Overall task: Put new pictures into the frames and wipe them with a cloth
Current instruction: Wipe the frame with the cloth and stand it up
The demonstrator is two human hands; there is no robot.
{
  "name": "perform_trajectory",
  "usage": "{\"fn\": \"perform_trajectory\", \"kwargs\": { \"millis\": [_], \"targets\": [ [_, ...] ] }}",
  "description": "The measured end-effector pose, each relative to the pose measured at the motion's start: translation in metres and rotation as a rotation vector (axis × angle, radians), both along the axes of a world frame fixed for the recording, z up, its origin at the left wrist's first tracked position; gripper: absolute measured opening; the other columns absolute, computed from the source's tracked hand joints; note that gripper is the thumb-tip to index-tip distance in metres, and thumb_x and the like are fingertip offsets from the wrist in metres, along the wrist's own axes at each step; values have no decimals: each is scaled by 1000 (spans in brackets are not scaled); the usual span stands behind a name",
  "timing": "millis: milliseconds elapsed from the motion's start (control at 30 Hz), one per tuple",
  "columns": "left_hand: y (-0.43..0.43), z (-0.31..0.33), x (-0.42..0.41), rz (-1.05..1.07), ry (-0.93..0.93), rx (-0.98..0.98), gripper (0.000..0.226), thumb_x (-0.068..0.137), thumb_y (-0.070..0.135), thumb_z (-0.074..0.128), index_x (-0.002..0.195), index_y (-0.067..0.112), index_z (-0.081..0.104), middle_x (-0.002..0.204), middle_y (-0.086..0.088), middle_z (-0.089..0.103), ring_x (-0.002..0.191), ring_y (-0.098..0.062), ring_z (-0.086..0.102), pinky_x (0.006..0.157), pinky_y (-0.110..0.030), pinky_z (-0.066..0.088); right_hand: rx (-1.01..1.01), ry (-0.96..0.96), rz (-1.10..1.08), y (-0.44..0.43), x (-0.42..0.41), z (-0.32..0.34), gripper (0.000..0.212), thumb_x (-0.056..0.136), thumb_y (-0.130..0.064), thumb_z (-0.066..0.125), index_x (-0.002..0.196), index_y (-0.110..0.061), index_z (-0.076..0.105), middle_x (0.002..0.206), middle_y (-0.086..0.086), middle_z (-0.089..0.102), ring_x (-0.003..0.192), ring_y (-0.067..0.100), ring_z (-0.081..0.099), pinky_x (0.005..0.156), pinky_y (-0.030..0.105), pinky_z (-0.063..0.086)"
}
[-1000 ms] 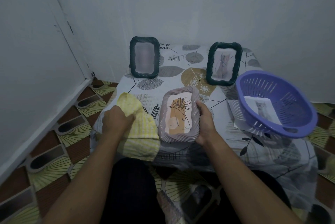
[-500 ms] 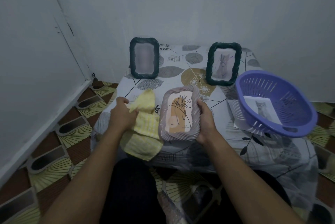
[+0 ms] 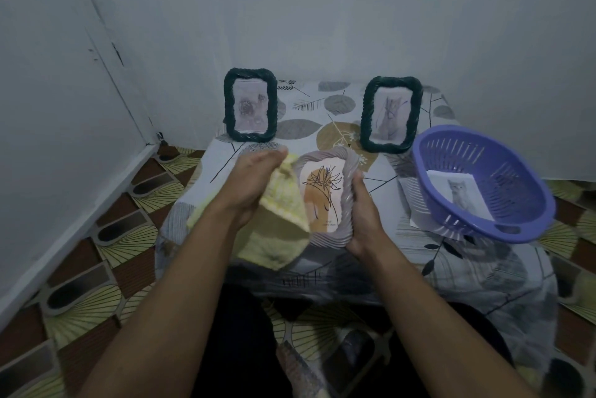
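- Left hand (image 3: 254, 185): raised over the near left part of the table (image 3: 322, 114); holds the cloth (image 3: 280, 220), which hangs down from under the palm; fingers reach forward, only slightly bent; exact pinch blurred, cannot tell which fingers clamp it.
- Cloth: yellow, crumpled, lifted off the table; its right side covers the left edge of the grey frame (image 3: 350, 168); whether it touches the glass, cannot tell.
- Right hand (image 3: 364, 217): grips the grey frame's right edge; thumb on the front rim, fingers curled round behind.
- Grey frame: at the near middle of the table, tilted up with its face toward the camera; lower edge near the table's front edge; holds a picture of an orange shape with a dark line-drawn plant.
- Left dark frame (image 3: 250, 105): upright at the back left of the table; faint picture inside, subject unclear.
- Right dark frame (image 3: 391, 114): upright at the back right, well apart from the left one; pale cat sketch inside.
- Basket (image 3: 503, 178): purple, slotted, at the table's right edge, tipped toward the camera; a cat picture (image 3: 458, 193) lies inside; a paper sheet (image 3: 416, 207) shows under its left side.
- Table cover: leaf print; patterned tile floor (image 3: 113, 252) to the left.
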State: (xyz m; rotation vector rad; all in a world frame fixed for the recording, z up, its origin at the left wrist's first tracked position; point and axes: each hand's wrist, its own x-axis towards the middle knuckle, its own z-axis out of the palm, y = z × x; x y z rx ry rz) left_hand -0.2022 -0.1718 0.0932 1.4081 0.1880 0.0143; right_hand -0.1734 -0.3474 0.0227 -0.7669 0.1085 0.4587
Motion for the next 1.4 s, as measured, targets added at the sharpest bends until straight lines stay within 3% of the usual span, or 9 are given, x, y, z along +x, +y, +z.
{"fn": "perform_trajectory", "kwargs": {
  "millis": [167,333,533,667,800,933,1100,1200,1400],
  "targets": [
    [-32,-5,-1,-183,-126,94,29,93,13,56,113,-1,71,124,-13,67,112,-18,62,98,-30,47,97,-36,43,6,-7,9,66,98,-57,34,139,-9,55,135,21,60,125,36,57,111,53,38],
    [-37,-42,4,-122,-549,954,37,84,31,56,116,16,67,130,-2,58,129,-18,47,110,-38,35,105,-16,44,2,-9,19,66,102,-56,28,113,-10,75,122,19,68,110,32,68,99,45,51],
    [-44,-55,11,-30,-321,1290,69,92,57,2,155,33,-13,166,-1,-5,152,-20,-13,121,-53,-8,93,-37,120,10,-21,25,67,100,-60,27,136,-12,59,137,16,60,125,31,58,112,46,37],
    [-53,-51,18,-11,-190,1313,74,86,61,-16,152,30,-23,165,-2,-14,150,-25,-19,119,-53,-13,88,-2,137,16,-25,26,64,101,-58,27,138,-15,56,139,15,58,123,29,59,112,45,37],
    [-70,-61,4,-234,-323,1291,62,92,45,0,145,27,-26,163,2,-16,149,-20,-22,122,-45,-9,60,26,64,2,-15,27,66,102,-57,29,105,-13,78,114,14,72,99,25,72,87,39,57],
    [-63,-80,-15,-439,-478,1377,58,92,41,-3,143,33,-29,164,5,-9,150,-16,-19,123,-44,-5,-1,56,-47,-14,-7,18,64,102,-55,32,108,-7,75,113,16,72,97,28,72,75,37,61],
    [-51,-73,1,-192,-284,1512,57,92,52,-9,141,45,-38,165,10,-11,149,-22,-22,115,-63,-14,5,43,54,-12,-25,13,65,102,-56,30,116,-10,74,123,18,68,108,33,68,87,47,58],
    [-54,-55,21,-71,-171,1433,60,99,47,2,150,34,-26,165,4,-14,149,-29,-24,115,-60,-17,27,15,70,-9,-34,18,58,105,-50,26,114,-13,70,109,13,74,94,27,73,69,38,61],
    [-84,-53,6,-314,-404,1340,62,90,41,-4,142,21,-31,158,1,-29,146,-21,-27,121,-47,-11,-41,-35,-54,-21,-15,25,60,103,-52,29,113,-15,75,124,14,68,115,30,65,93,42,55]
  ]
}}
